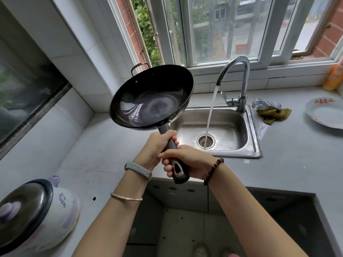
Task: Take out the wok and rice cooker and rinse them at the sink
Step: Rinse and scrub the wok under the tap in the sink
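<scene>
I hold a black wok up in the air, tilted so its inside faces me, just left of the steel sink. My left hand grips the upper part of its dark handle, and my right hand grips the handle's lower end. Water runs from the chrome faucet straight into the sink drain, to the right of the wok. The white rice cooker, with purple print and a dark lid, stands on the counter at the lower left.
A crumpled cloth lies right of the faucet. A white plate rests on the far right counter, an orange bottle by the windowsill. A tiled wall with a dark window is on the left. Below me an open recess cuts into the counter.
</scene>
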A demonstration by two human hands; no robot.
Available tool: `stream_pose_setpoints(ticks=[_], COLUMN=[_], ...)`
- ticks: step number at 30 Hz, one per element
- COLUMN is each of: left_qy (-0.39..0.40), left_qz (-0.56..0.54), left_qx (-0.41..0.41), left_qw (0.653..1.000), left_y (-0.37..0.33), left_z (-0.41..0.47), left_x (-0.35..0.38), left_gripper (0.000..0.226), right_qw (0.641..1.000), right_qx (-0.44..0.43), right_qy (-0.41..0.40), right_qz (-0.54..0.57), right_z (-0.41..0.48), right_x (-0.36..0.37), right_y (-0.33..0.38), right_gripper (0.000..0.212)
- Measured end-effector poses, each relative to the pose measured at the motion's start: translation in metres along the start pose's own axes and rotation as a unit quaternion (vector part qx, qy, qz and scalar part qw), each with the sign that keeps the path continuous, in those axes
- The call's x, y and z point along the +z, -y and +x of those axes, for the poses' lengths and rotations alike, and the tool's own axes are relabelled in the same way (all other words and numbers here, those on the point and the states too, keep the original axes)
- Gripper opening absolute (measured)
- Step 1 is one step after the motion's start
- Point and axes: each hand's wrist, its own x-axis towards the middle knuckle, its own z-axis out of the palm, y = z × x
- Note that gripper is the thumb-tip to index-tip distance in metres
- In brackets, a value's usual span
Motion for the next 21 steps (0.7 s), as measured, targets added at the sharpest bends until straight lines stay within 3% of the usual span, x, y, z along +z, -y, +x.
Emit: stream_pose_setpoints(ticks=[7, 11, 16, 21], left_qy=[-0.018, -0.027, -0.017, 0.013], left_qz=[0.092, 0.130, 0.168, 0.181], left_qx=[-0.028, -0.076, -0.083, -0.085], left_qw=[0.995, 0.988, 0.982, 0.980], left_y=[0.016, 0.036, 0.050, 0.057], left_z=[0.008, 0.017, 0.019, 0.024], left_x=[-0.014, -0.017, -0.008, 0.010], left_gripper=[0.035, 0.053, 0.034, 0.029], right_qw=[0.998, 0.991, 0.982, 0.979], right_qx=[0.024, 0.041, 0.045, 0.026], right_qy=[-0.040, -0.043, -0.065, -0.089], right_qz=[0.051, 0.120, 0.170, 0.179], right_z=[0.015, 0.017, 0.017, 0.008], right_x=[0.007, 0.002, -0.007, -0.018], right_y=[-0.021, -0.038, -0.053, -0.053], right_gripper=[0.025, 0.032, 0.048, 0.061])
